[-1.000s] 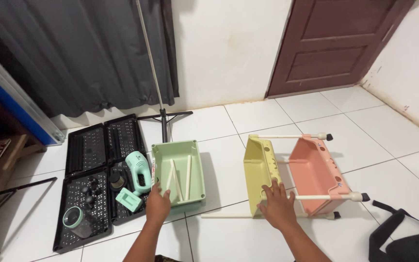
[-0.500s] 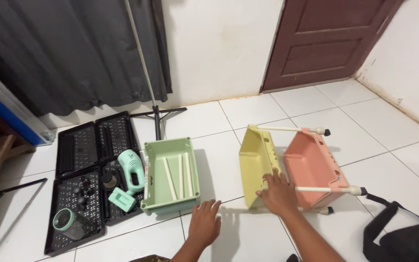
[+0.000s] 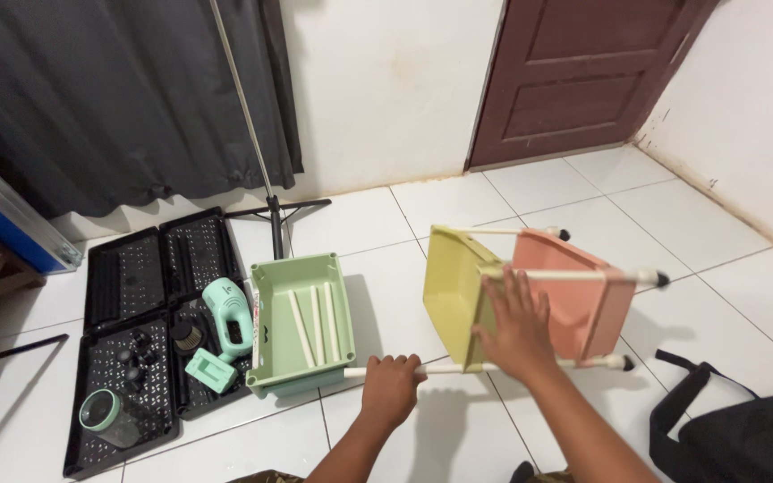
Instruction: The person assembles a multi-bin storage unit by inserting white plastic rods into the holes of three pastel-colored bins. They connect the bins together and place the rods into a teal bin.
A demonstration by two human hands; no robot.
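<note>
On the white tiled floor, near the middle of the view, lies a white rod that runs left to right under the yellow tray. Left hand: fingers closed around the rod close to its left end. Right hand: fingers spread flat and open, pressed against the side of the yellow tray and reaching onto the pink tray just beside it. Both trays are tipped on their sides and joined by further white rods with dark end caps (one cap rests on the floor at the lower right).

Left of the left hand stands a green tray, upright, with three loose white rods lying inside it. Beside the green tray, black perforated trays lie flat on the floor and carry a mint-green handheld tool, a small mint-green block, and a clear round jar with a green rim. No labels are legible on any of these.

A thin metal stand rises in front of a dark curtain. A brown door is set in the white wall. A black bag lies at the lower right.
</note>
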